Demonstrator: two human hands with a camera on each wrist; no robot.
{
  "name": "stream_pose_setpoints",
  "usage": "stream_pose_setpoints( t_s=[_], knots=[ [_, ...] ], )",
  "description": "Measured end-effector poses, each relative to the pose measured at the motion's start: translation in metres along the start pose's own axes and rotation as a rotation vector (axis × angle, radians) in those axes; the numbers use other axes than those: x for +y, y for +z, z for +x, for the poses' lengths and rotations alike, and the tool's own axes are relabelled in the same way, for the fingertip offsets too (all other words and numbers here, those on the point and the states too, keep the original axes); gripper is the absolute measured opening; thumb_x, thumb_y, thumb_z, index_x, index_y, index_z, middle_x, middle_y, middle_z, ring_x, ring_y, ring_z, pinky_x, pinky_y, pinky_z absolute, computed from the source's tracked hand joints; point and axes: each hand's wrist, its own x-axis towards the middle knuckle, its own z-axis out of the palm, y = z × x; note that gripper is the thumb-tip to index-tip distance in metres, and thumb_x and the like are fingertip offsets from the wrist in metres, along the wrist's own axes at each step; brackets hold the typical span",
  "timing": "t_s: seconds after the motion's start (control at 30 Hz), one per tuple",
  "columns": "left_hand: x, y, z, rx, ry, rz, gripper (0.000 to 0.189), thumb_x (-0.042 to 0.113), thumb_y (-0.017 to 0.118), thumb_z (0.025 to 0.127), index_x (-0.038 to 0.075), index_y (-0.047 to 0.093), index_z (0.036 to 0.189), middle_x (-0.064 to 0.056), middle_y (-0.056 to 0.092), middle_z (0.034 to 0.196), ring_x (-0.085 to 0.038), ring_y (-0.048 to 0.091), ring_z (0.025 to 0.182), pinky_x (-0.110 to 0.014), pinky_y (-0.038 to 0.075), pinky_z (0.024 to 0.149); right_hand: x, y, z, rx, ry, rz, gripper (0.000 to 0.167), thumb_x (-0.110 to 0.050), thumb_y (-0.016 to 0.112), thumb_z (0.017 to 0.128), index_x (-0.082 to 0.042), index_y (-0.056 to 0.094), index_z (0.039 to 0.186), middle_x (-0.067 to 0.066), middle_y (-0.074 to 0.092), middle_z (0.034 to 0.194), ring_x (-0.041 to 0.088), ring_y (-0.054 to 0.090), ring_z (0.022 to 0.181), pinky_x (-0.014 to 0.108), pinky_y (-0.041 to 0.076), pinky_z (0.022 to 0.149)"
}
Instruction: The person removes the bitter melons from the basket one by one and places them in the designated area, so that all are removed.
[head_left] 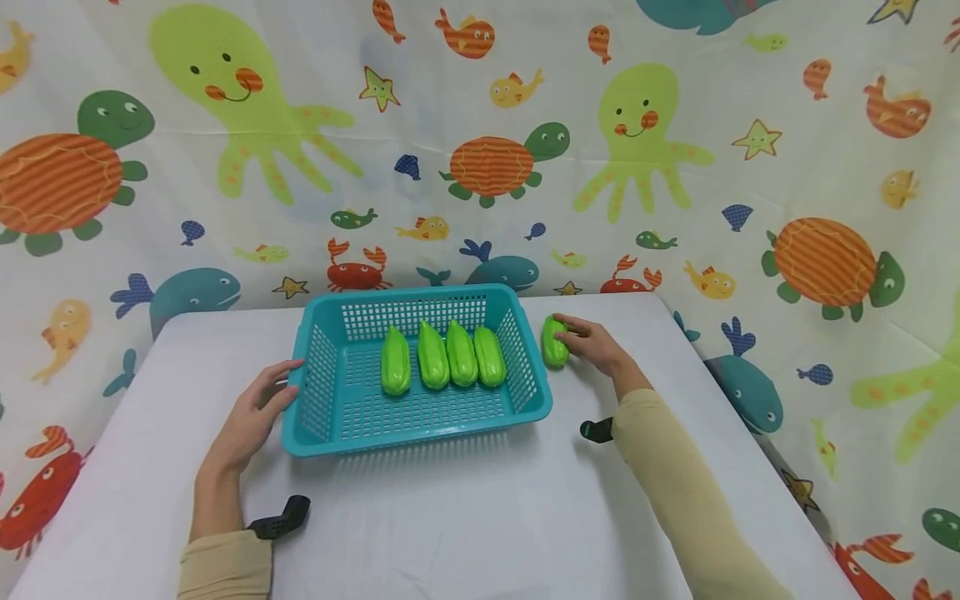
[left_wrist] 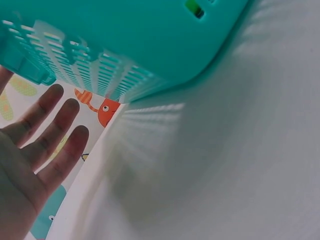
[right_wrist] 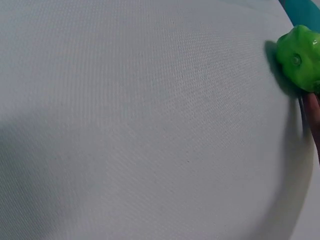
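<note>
A glossy, bright green, ridged vegetable [head_left: 555,342], plump and cucumber-shaped like a toy, is on the white table just right of the turquoise basket [head_left: 412,435]. My right hand [head_left: 592,343] grips it from the right, fingers over its far end and thumb at its side. In the right wrist view the blunt end of this vegetable [right_wrist: 299,59] shows at the right edge, with most of the hand outside the picture. Several matching vegetables [head_left: 432,357] lie side by side inside the basket. At the basket's left rim, my left hand [head_left: 251,417] touches with its fingertips, other fingers straight and spread [left_wrist: 52,135].
A white cloth covers the table [head_left: 450,517]. Behind it hangs a curtain [head_left: 420,83] printed with sea animals, reaching round to the right side. Black wrist-worn devices sit by the left sleeve [head_left: 225,567] and the right sleeve [head_left: 675,475].
</note>
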Motion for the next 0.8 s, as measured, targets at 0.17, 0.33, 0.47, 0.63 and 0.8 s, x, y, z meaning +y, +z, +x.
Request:
stream_pose_setpoints(
  t_s=[0.17,0.33,0.47,0.63,0.8],
  knots=[
    [-0.0012,-0.0002,0.0005,-0.001,-0.007,0.000,0.058,0.040,0.048,0.102,0.016,0.032,0.152,-0.021,0.025,0.157,-0.053,0.025,0.138,-0.077,0.026,0.100,-0.0016,0.0009,-0.0029,-0.004,0.025,0.019,0.055,-0.041,0.062,0.095,-0.033,0.045,0.147,0.007,0.033,0.156,0.031,0.033,0.138,0.051,0.034,0.112],
    [-0.0013,-0.0006,0.0009,0.000,-0.010,0.004,0.058,0.040,0.048,0.102,0.016,0.032,0.152,-0.021,0.025,0.157,-0.053,0.024,0.138,-0.077,0.026,0.099,-0.0032,0.0014,-0.0040,-0.011,0.018,0.032,0.054,-0.040,0.061,0.096,-0.034,0.044,0.147,0.005,0.033,0.156,0.029,0.032,0.140,0.049,0.033,0.113],
    [-0.0019,-0.0013,-0.0003,0.002,-0.009,0.007,0.058,0.040,0.049,0.102,0.015,0.032,0.152,-0.021,0.026,0.157,-0.053,0.025,0.138,-0.077,0.027,0.099,-0.0038,0.0027,-0.0021,-0.034,0.011,0.044,0.054,-0.039,0.060,0.096,-0.033,0.044,0.147,0.005,0.032,0.156,0.029,0.033,0.140,0.049,0.033,0.113],
    [-0.0020,-0.0013,-0.0013,-0.005,-0.009,0.007,0.058,0.040,0.049,0.102,0.015,0.033,0.152,-0.021,0.026,0.157,-0.053,0.026,0.138,-0.077,0.027,0.099,-0.0021,0.0024,-0.0008,-0.048,0.021,0.012,0.056,-0.042,0.060,0.096,-0.035,0.042,0.148,0.004,0.030,0.158,0.029,0.029,0.142,0.051,0.030,0.115],
    [-0.0009,-0.0001,0.0005,-0.003,-0.004,-0.004,0.058,0.040,0.049,0.102,0.016,0.033,0.152,-0.020,0.025,0.157,-0.052,0.024,0.139,-0.076,0.027,0.100,-0.0010,0.0016,-0.0018,-0.061,-0.005,0.024,0.056,-0.041,0.058,0.098,-0.034,0.040,0.150,0.001,0.027,0.160,0.028,0.023,0.146,0.050,0.028,0.116]
  ],
)
